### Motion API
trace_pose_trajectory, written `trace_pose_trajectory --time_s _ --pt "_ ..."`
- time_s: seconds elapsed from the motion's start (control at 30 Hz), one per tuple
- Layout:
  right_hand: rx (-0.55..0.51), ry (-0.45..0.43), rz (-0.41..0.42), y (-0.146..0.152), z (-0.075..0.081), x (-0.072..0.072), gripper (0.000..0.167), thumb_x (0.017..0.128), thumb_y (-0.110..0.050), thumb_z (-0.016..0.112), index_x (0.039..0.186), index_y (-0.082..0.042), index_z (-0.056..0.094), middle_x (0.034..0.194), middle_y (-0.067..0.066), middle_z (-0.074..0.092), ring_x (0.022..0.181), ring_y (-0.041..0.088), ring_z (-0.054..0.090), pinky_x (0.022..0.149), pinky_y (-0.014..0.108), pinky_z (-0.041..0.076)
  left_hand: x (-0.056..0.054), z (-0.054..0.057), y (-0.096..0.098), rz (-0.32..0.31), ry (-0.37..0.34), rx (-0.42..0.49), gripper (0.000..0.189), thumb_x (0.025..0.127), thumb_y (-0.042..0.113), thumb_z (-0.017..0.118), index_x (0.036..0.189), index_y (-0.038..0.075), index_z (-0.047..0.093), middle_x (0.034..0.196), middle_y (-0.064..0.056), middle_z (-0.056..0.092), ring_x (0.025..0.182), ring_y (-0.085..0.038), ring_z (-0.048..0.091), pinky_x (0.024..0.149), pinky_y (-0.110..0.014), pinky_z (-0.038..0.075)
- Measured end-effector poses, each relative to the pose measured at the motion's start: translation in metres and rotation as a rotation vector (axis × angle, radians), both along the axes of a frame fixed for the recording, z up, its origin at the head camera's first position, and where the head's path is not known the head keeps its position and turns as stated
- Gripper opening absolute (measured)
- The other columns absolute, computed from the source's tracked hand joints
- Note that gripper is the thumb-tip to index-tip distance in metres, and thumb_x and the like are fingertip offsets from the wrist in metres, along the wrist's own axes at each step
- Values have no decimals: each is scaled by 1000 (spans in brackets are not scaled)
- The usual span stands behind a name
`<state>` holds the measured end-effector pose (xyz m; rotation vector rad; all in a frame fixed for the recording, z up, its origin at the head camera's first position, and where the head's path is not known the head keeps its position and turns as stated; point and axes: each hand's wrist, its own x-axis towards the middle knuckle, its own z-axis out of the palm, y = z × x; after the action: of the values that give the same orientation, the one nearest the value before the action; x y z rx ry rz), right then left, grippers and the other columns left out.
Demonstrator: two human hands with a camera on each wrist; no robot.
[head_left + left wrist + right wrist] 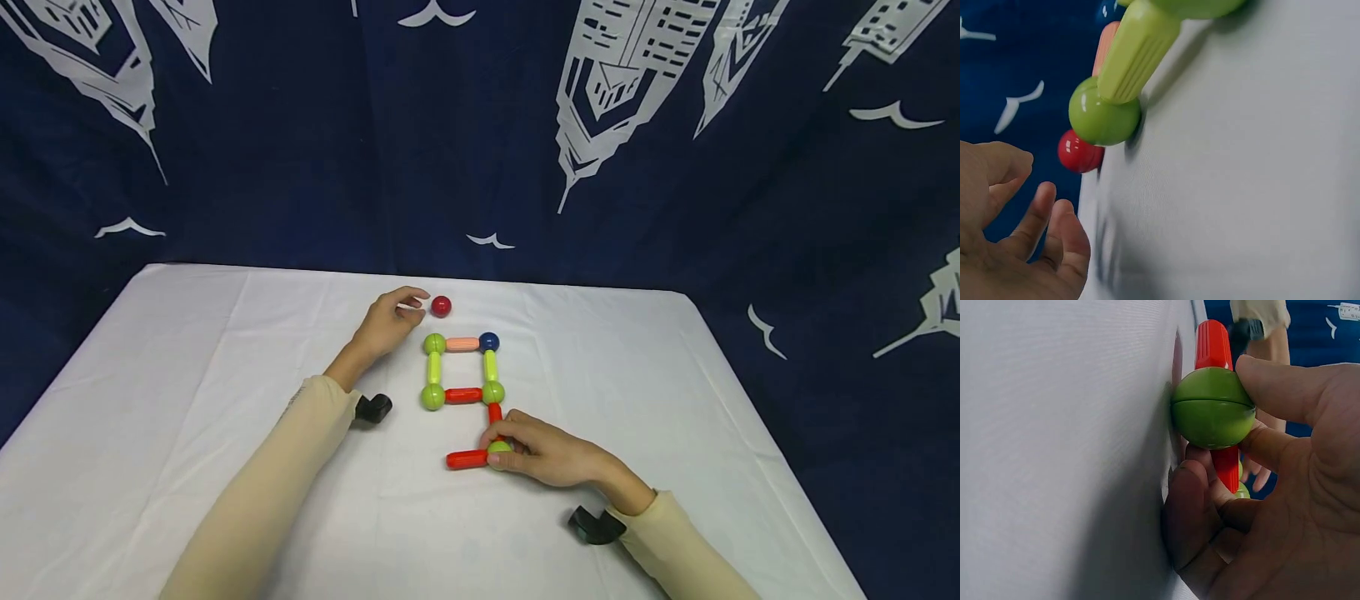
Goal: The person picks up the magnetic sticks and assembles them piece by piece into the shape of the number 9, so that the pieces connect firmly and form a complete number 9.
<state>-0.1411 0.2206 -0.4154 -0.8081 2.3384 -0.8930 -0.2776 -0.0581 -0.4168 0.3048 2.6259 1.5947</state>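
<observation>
My right hand (551,450) pinches a green ball (1210,407) at the near corner of a ball-and-rod figure lying on the table. From that ball one red rod (467,459) points left, and another red rod (495,412) runs up to a second green ball (492,392). Beyond it, green balls, a dark blue ball (489,342), yellow-green rods (434,367), a red rod (463,396) and a salmon rod (462,344) form a square. My left hand (388,321), fingers loosely bent and holding nothing, hovers just left of a loose red ball (441,307), apart from it.
A white cloth (360,517) covers the table. Behind its far edge hangs a dark blue curtain (315,150) with white building and bird prints. Black wrist mounts (597,526) stick out from both sleeves close to the tabletop.
</observation>
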Motion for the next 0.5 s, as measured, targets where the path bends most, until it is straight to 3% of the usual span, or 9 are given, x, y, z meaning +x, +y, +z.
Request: trace_pose_trajectory --time_s 0.13,0.3,0.5 --pt "-1 0 1 0 1 -1 20 100 -34 60 116 -23 65 95 -5 50 81 8 48 71 21 39 -14 -2 9 3 -94 46 40 100 6 53 140 11 55 136 -20 55 122 -33 55 99 -41 46" --pt "1 -1 -3 0 1 -1 20 100 -34 61 116 -23 65 95 -5 50 80 8 48 71 21 39 -22 -6 17 -23 -163 51 45 100 4 51 142 17 53 144 -20 49 130 -34 49 109 -47 39" --pt "2 -6 -6 1 1 0 20 100 -35 61 116 -24 65 95 -4 50 80 8 48 71 21 40 -27 -10 22 -63 -200 63 47 100 5 49 144 21 53 146 -16 48 123 -31 47 105 -42 39"
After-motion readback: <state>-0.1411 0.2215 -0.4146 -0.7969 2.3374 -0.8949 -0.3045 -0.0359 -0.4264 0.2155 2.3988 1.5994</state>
